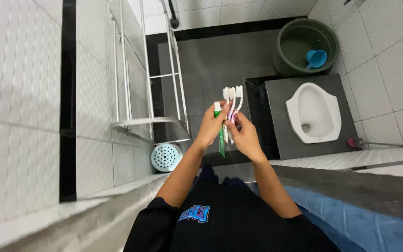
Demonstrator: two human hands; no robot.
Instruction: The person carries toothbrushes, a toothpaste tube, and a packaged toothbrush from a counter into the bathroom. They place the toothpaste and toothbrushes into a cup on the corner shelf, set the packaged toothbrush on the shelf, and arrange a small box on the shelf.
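Both my hands are raised together in front of me over a dark bathroom floor. My left hand [209,127] grips a green toothpaste tube [219,135] with a white cap, held upright. My right hand [244,135] holds a bunch of three toothbrushes [232,101], heads up, with white and pink handles. The two hands touch, and the brushes stand right beside the tube.
A metal rack [148,122] stands against the left tiled wall, with a pale round perforated object [166,157] below it. A white squat toilet [313,113] sits in a dark platform at right. Behind it is a dark bucket [306,46] with a blue scoop [316,58].
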